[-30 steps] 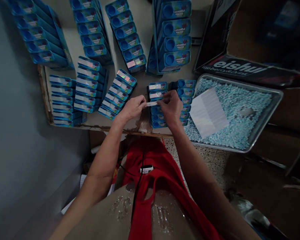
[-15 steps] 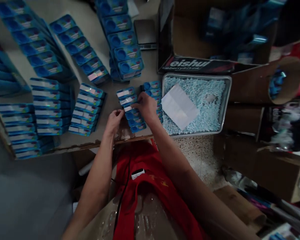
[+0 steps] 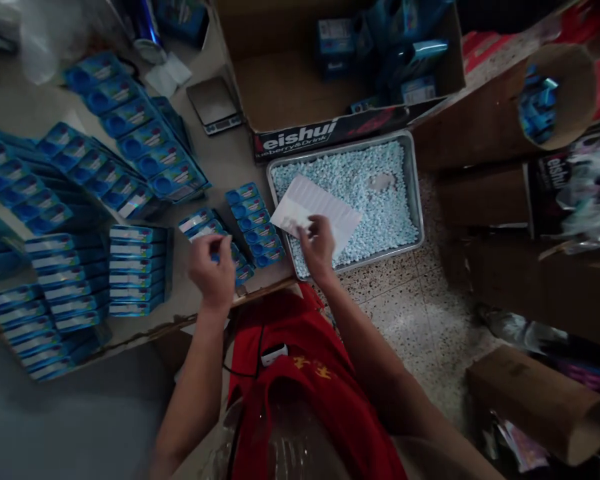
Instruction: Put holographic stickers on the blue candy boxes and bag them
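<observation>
My left hand [image 3: 213, 270] hovers over the near end of a row of small blue boxes [image 3: 200, 219]. Thumb and forefinger are pinched together; whatever may be between them is too small to make out. Some of these boxes carry white strips on their top edges. My right hand [image 3: 319, 250] is over a white sheet with faint lines [image 3: 337, 212], its fingers bent and thumb close to the forefinger at the sheet's surface. The sheet lies on pale blue pellets [image 3: 395, 220] in a metal tray [image 3: 419, 200]. Another row of blue boxes [image 3: 255, 223] stands between my hands.
More rows of blue boxes [image 3: 137, 270] fill the table's left side. A small scale [image 3: 214, 103] sits behind, beside an open carton [image 3: 280, 137] holding blue packages. At right are cardboard boxes [image 3: 485, 200] and a round container of blue wrapped pieces [image 3: 537, 107].
My right hand has left the box row and moved right onto the white sheet. My left hand has lifted beside the row. The view has shifted and turned to the right.
</observation>
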The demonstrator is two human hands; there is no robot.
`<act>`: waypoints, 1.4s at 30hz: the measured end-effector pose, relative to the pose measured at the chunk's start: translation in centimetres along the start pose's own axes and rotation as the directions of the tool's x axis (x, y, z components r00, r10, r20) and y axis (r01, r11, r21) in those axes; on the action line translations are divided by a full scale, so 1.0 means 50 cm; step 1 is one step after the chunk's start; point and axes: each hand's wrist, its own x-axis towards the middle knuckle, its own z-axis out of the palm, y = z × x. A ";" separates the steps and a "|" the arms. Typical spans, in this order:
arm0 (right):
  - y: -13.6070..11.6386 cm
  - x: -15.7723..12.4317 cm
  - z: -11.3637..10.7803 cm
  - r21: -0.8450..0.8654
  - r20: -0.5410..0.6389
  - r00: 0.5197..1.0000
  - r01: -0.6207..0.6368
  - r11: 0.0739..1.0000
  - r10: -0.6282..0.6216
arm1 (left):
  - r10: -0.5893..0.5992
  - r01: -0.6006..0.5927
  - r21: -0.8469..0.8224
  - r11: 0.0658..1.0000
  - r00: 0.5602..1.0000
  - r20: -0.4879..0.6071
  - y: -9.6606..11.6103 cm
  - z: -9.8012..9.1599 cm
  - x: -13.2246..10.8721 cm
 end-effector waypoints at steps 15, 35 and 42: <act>0.247 0.051 -0.133 0.143 -0.185 0.847 -0.479 0.866 0.499 | 0.015 -0.314 0.360 0.878 0.771 0.636 0.177 0.311 0.136; 0.098 0.084 -0.277 0.616 0.311 0.936 -0.330 0.715 0.165 | 0.072 0.340 -0.305 0.890 0.556 0.828 0.155 0.156 0.191; 0.047 0.054 -0.278 0.603 0.149 0.984 -0.165 0.781 0.093 | -0.009 0.263 -0.288 0.921 0.753 0.658 0.181 0.046 0.116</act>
